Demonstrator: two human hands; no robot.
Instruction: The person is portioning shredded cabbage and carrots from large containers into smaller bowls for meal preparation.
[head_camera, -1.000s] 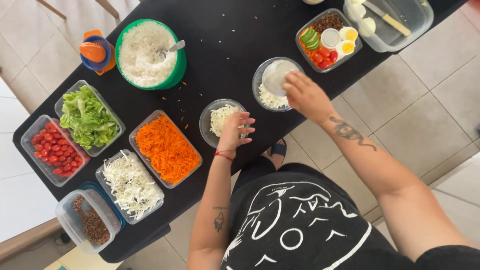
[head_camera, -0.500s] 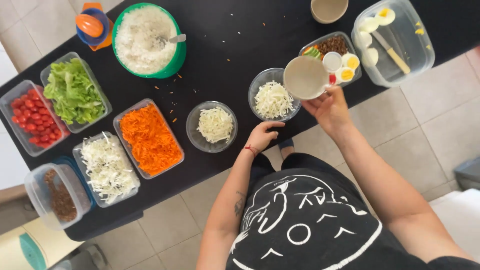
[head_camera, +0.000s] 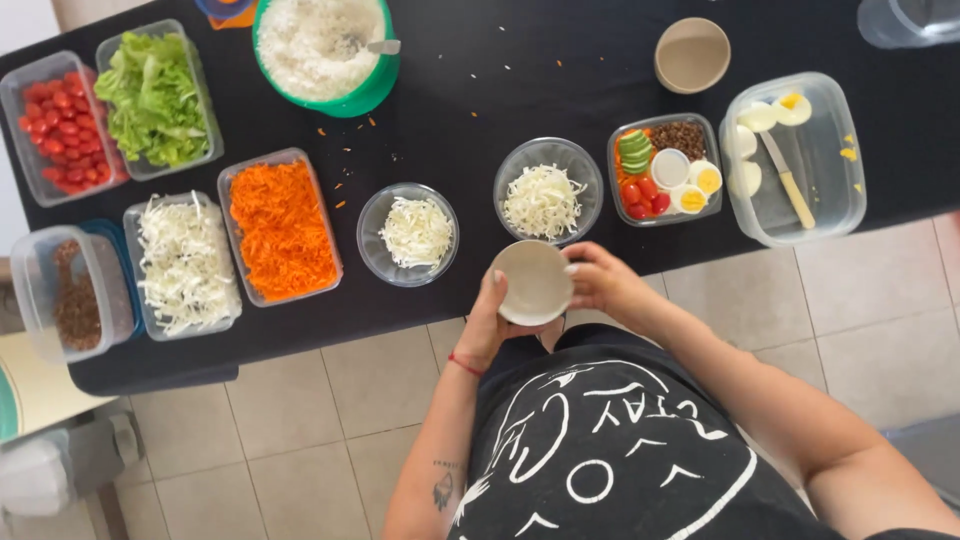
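Observation:
A small beige bowl is held at the table's near edge between both hands. My left hand cups its left side from below and my right hand grips its right rim. Just beyond the bowl stand two round clear bowls of shredded white cabbage, one at centre and one to its right. A rectangular meal container with avocado slices, tomatoes, egg halves and brown grains sits further right.
On the black table stand tubs of grated carrot, shredded cabbage, lettuce, cherry tomatoes, brown grains, a green bowl of rice, a beige cup, and a clear tub with eggs and a knife.
My right hand lifted the beige bowl from near the meal container and brought it to the near table edge. My left hand left the centre cabbage bowl and joined it on the beige bowl.

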